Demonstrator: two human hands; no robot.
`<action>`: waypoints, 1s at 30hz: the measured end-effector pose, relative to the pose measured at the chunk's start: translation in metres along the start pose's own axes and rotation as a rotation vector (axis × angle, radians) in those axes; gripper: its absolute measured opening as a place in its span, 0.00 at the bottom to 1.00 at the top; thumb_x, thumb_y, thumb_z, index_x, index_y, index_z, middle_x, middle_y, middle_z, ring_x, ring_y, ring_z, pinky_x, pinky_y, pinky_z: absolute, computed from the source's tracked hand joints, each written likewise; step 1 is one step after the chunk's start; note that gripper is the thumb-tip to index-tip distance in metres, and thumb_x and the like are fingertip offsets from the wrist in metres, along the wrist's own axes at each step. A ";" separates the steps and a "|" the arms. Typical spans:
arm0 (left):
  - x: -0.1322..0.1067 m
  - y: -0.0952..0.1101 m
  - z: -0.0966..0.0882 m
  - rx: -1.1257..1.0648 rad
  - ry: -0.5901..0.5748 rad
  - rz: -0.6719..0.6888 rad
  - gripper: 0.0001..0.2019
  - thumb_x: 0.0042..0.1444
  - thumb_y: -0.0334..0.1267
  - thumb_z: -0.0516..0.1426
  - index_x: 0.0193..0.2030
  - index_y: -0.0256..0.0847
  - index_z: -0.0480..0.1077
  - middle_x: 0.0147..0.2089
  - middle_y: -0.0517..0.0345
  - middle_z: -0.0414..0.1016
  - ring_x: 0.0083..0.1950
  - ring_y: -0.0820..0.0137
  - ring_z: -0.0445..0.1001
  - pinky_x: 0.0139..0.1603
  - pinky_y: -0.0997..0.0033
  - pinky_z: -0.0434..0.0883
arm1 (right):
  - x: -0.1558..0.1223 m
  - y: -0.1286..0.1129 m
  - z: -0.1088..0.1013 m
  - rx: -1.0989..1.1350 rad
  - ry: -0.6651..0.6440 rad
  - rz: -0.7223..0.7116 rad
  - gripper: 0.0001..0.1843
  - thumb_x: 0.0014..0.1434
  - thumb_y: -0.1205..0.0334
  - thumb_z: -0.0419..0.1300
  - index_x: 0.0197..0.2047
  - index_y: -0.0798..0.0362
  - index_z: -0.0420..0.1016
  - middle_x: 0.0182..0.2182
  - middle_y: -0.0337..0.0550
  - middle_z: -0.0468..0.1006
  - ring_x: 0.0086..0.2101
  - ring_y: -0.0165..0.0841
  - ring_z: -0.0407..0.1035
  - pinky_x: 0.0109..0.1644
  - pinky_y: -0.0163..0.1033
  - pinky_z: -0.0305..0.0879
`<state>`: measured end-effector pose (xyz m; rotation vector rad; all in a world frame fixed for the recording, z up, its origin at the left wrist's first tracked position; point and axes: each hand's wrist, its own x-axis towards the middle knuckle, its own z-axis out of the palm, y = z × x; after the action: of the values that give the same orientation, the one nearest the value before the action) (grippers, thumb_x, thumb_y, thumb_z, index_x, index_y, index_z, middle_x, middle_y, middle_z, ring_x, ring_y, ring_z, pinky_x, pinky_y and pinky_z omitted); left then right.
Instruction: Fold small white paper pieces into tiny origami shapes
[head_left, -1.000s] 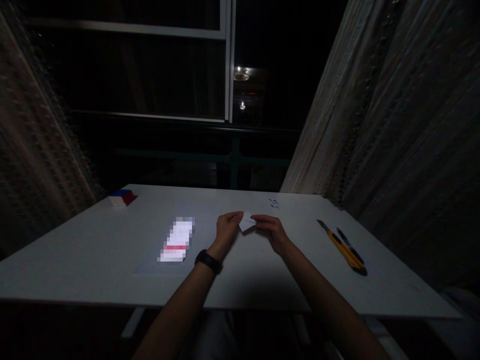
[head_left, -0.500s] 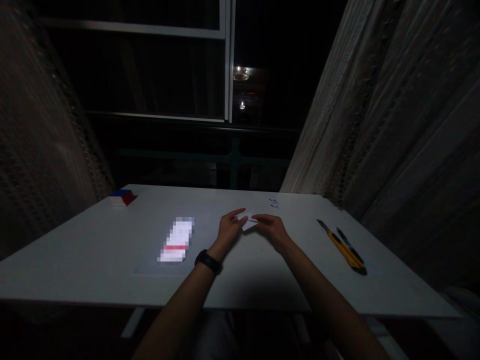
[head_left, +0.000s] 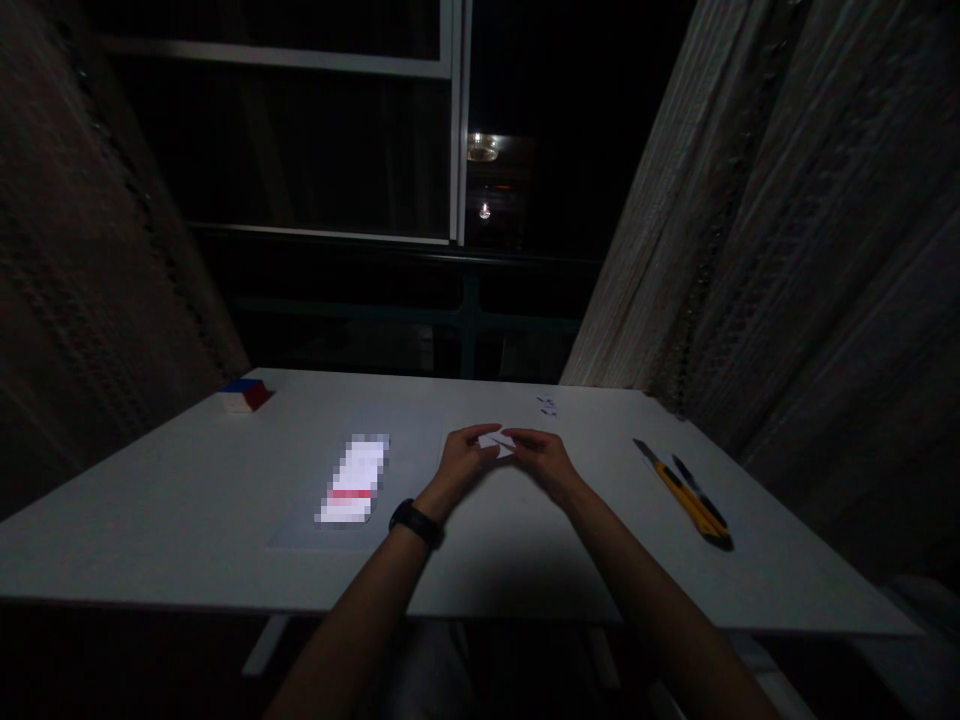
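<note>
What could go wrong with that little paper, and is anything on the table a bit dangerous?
The small white paper is pinched between the left hand and the right hand, so it might crease or tear if they pull apart.
The yellow knife lies beside the pen with its blade seemingly out; a careless reach there could nick a finger.
It's dim, so edges may be hard to line up.

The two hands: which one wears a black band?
The left hand: a black band circles its wrist, while the right hand has a bare wrist.
</note>
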<state>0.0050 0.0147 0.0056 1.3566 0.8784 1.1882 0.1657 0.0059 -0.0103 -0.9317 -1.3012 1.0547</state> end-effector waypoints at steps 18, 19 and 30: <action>0.002 -0.002 0.000 0.026 0.087 -0.005 0.17 0.40 0.36 0.61 0.39 0.31 0.75 0.27 0.52 0.75 0.28 0.71 0.70 0.30 0.73 0.65 | -0.005 -0.008 -0.001 -0.101 -0.077 0.013 0.14 0.34 0.59 0.70 0.27 0.55 0.80 0.25 0.45 0.79 0.28 0.35 0.71 0.36 0.42 0.65; 0.002 -0.002 0.001 0.018 0.081 -0.022 0.17 0.38 0.35 0.62 0.38 0.31 0.75 0.27 0.51 0.76 0.28 0.71 0.71 0.30 0.73 0.65 | -0.004 -0.007 -0.001 -0.093 -0.082 0.021 0.14 0.34 0.59 0.70 0.27 0.55 0.80 0.25 0.45 0.79 0.27 0.35 0.71 0.35 0.42 0.65; 0.005 -0.010 -0.001 0.049 0.087 -0.028 0.13 0.37 0.33 0.63 0.33 0.33 0.76 0.29 0.49 0.77 0.29 0.69 0.73 0.29 0.73 0.66 | -0.004 -0.005 -0.007 -0.207 -0.174 -0.009 0.14 0.37 0.60 0.69 0.31 0.55 0.80 0.28 0.45 0.80 0.30 0.36 0.72 0.37 0.41 0.66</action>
<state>0.0064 0.0217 -0.0037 1.3363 0.9911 1.2184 0.1727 0.0013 -0.0068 -1.0043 -1.5805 1.0252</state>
